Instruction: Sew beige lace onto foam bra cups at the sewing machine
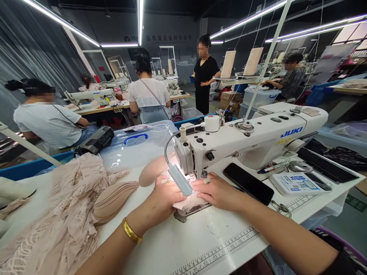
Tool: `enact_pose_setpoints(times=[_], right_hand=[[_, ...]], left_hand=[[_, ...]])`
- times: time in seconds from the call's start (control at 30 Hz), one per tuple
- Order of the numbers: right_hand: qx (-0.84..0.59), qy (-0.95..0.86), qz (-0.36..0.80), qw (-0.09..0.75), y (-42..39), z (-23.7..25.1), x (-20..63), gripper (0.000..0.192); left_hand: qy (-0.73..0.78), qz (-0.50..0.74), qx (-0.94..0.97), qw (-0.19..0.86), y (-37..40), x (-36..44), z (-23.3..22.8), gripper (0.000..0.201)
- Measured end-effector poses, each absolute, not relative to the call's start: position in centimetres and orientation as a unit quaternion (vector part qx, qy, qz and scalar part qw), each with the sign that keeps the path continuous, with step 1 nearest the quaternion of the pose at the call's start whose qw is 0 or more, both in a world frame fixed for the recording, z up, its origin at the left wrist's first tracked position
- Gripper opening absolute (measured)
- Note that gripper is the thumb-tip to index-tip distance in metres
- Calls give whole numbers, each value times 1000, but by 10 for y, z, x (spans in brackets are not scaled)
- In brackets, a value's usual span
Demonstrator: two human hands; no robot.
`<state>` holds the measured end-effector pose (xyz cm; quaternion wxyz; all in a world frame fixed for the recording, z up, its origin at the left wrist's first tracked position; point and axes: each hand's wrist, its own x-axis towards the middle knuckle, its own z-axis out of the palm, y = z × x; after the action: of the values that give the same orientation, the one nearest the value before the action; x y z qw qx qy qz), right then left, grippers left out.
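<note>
Dark wall (177, 26), white tube lights (140, 23), grey curtain (34, 53).

And there it is, big and blue along the arm of the near machine (249, 141): JUKI! Look beyond it to the left and there's JUKI again, blue on the far machine (94, 98). High behind the near machine, the wall (169, 26) carries a logo, the letters YIN and then Chinese characters, 企业的 among them, the rest dim or part hidden. Left of the near machine, a black case (96, 140) shows pale lettering starting "Cla", the ending unsure. Down in front, the ruler strip (220, 250) counts up: 12, 13 and onward. Right of the near machine, blue Chinese print on a white box (295, 183), too small to read!
</note>
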<state>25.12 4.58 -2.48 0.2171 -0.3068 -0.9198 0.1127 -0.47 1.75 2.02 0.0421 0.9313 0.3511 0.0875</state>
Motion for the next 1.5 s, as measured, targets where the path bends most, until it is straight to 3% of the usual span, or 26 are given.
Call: enact_pose_setpoints(times=[0.33,0.73,1.0,1.5], right_hand=[[-317,-922,85,206,44,-22,249,17],[-314,-917,90,231,46,-25,254,19],[-358,-874,111,308,46,-20,254,22],[-363,-869,120,315,45,-23,252,16]], left_hand=[[359,72,927,88,17,1,36,38],[373,90,920,83,20,-1,30,32],[380,80,918,75,20,0,30,27],[371,91,922,68,17,2,28,28]])
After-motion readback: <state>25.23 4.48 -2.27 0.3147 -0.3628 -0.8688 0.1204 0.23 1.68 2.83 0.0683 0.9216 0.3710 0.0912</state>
